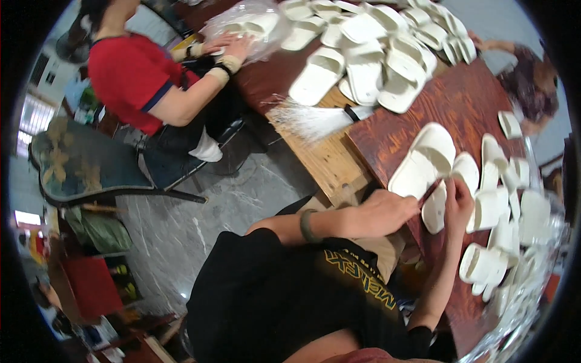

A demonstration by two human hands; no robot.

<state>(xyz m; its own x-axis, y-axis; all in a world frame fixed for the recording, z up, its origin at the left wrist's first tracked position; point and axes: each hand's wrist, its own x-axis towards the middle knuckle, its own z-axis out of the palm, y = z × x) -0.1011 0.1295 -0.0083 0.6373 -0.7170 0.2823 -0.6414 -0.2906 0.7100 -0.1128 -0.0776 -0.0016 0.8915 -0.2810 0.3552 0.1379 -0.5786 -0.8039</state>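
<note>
My left hand [387, 213], a bracelet on its wrist, is closed with the fingertips pinched by the table edge. What it pinches, if anything, is too small to make out. Close by on the right, my right hand [460, 204] is also closed, thumb and fingertips together; its contents are hidden. Between the two hands shows part of a white slipper [433, 209]. Just beyond them a larger white slide slipper [425, 158] lies on the reddish-brown table [396, 136]. Another white slipper [466, 169] sits behind my right hand.
Many white slippers [484, 264] crowd the table's right side, beside clear plastic wrap [514, 330]. A pile of slippers [363, 66] stands farther off, near a bundle of thin white strands [315, 119]. A person in red [136, 81] handles bagged slippers [257, 25]. Another person [532, 85] is at the right.
</note>
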